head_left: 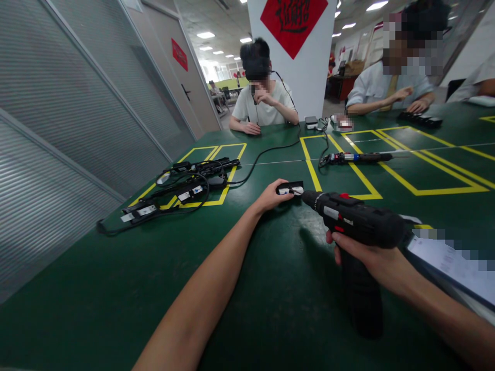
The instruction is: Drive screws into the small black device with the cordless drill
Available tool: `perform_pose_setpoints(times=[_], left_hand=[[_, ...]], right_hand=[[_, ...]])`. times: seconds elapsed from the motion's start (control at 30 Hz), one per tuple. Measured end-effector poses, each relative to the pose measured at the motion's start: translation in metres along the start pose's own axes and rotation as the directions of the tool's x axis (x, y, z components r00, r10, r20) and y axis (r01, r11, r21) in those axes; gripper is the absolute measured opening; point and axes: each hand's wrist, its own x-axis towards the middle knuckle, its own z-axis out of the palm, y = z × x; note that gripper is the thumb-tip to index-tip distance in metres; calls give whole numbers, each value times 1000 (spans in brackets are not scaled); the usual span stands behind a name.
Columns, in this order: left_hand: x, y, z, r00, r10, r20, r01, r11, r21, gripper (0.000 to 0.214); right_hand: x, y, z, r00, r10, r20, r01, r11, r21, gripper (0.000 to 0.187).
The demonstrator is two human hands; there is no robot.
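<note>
My right hand (pixel 361 251) is wrapped round the grip of a black cordless drill (pixel 359 216) with red details. The drill points left and away from me, its front end at the right edge of a small black-and-white casing (pixel 292 185). That casing rests on the green table (pixel 232 309), and my left hand (pixel 271 196) grips its left side between thumb and fingers. A thin bit seems to reach onto the casing, but whether it touches a screw is too small to tell.
Several black cabled power-strip-like devices (pixel 193 188) lie on the left inside yellow tape. A black pen-shaped tool (pixel 356 157) with a cable lies ahead. Papers (pixel 452 252) are at the right. Across the table sit a person in white (pixel 284 95) and another in light blue (pixel 365 87).
</note>
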Motion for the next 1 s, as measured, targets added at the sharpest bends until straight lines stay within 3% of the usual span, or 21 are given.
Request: perform_pose_setpoints(times=[0.43,1.0], left_hand=[[0,-2,1,1000,3,0,-3,1000,-12,51],[0,-2,1,1000,20,-1,-20,1000,-8,50]], right_hand=[[-1,-2,1,1000,-17,-25,15,998,-63,17],[-3,-3,2,1000,-5,-18,5,1000,-13,15]])
